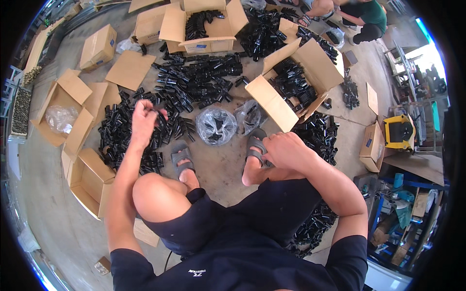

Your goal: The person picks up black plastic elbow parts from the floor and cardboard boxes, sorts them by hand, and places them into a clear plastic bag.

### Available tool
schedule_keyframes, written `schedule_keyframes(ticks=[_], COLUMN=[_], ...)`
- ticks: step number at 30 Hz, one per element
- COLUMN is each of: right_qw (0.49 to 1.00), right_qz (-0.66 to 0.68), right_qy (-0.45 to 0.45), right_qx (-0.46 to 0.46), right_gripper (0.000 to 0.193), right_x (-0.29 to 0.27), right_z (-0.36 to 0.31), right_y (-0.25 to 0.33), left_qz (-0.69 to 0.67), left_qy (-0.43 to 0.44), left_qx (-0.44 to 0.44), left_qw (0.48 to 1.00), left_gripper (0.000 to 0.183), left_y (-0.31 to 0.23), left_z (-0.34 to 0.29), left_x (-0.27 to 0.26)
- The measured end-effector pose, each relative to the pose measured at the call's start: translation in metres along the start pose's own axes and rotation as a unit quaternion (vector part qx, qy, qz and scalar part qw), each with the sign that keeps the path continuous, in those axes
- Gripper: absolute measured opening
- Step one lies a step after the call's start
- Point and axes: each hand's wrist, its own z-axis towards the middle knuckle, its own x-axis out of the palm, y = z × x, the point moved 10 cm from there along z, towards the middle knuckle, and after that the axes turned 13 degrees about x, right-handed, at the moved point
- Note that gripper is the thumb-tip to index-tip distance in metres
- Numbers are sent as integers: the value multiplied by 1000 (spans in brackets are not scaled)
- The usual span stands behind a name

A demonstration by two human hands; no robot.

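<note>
My left hand is raised over a heap of short black tubular parts on the floor. Its fingers are closed round one black part, which looks like a short plastic tube fitting. By my right foot, my right hand hangs with its fingers curled in and pressed together. Whatever it may hold is hidden behind the fingers. Between my feet and the far heap of black parts lies a clear plastic bag with a few black pieces in it; a second clear bag touches it.
An open carton of black parts stands right of centre, another carton far ahead. Empty-looking cartons sit at left. More parts lie at right, near a yellow machine. A person crouches at far right.
</note>
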Motion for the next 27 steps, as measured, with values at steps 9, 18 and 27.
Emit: schedule_keyframes(ticks=[9,18,27], right_qw=[980,970,868], right_qz=[-23,204,358], right_qy=[196,19,-92], right_qx=[5,135,331], right_gripper=[44,50,49], right_x=[35,133,201], right_z=[29,198,303], right_y=[-18,-42,-98], left_qz=[-148,-188,-61], left_qy=[19,52,-2], left_qx=[44,-129,-123], left_qw=[988,972,991], left_gripper=[35,26,32], left_y=[-196,-105,-117], left_z=[-21,-28,2], left_x=[49,99,61])
